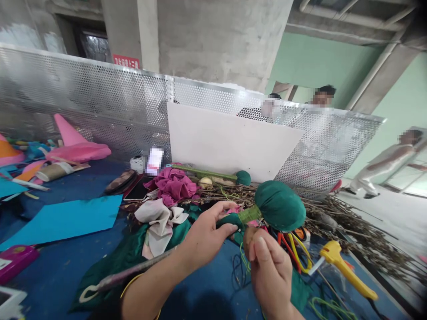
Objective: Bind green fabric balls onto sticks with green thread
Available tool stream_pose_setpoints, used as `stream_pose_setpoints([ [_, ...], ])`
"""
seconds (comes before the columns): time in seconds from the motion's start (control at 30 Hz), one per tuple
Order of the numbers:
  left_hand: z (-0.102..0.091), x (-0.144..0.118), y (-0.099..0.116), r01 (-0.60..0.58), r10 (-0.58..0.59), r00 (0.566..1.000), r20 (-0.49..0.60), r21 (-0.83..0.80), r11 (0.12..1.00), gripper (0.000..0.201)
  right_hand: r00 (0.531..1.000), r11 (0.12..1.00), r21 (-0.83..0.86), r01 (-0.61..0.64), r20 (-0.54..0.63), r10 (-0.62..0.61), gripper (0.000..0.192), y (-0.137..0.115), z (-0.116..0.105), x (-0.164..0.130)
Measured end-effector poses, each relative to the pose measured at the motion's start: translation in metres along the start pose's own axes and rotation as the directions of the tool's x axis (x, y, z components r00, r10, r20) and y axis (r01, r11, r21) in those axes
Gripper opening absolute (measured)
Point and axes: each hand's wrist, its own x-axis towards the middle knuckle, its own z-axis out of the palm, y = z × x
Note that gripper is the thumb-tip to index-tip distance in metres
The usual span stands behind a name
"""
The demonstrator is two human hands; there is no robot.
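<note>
Holding green fabric bud (279,205): left grip (207,235) closed round its wrapped stem just below the head; right grip (267,262) pinched shut beneath, contents unseen. Soft, light, squashable, I judge; take by stem. Yellow glue gun (343,266) right, on worktop (66,271).

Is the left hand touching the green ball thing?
Touching. The head view shows the left hand with its fingers wrapped around the neck of the green ball, just below its thread binding.

Bare forearms, thin yellow bangle (130,284) on left wrist
</note>
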Motion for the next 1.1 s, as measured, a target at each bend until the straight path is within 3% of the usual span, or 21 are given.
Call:
stream_pose_setpoints([
  [0.23,0.0,0.0,-0.005,-0.029,0.032,0.998,-0.056,0.053,0.998,0.031,0.992,0.981,-0.147,0.128,0.026,-0.126,0.035,-0.002,0.001,-0.009],
  [0.53,-0.003,0.005,-0.012,-0.037,0.054,0.997,-0.054,0.281,0.959,0.016,0.977,0.959,-0.226,0.17,0.167,-0.134,0.032,-0.004,0.003,-0.004],
  [0.7,-0.008,0.002,-0.007,0.0,0.047,0.996,-0.071,0.551,0.835,0.019,0.95,0.974,-0.201,0.103,0.311,-0.036,0.028,-0.022,-0.006,0.012],
  [0.9,-0.004,-0.001,0.0,0.036,0.018,0.998,-0.065,0.736,0.675,0.018,0.958,0.846,-0.501,0.181,0.285,-0.036,0.022,-0.043,-0.021,0.028],
  [1.1,0.006,-0.006,0.0,-0.006,-0.007,1.0,0.011,0.851,0.525,0.019,0.945,0.811,-0.557,0.181,0.328,0.015,0.025,-0.048,-0.026,0.034],
])
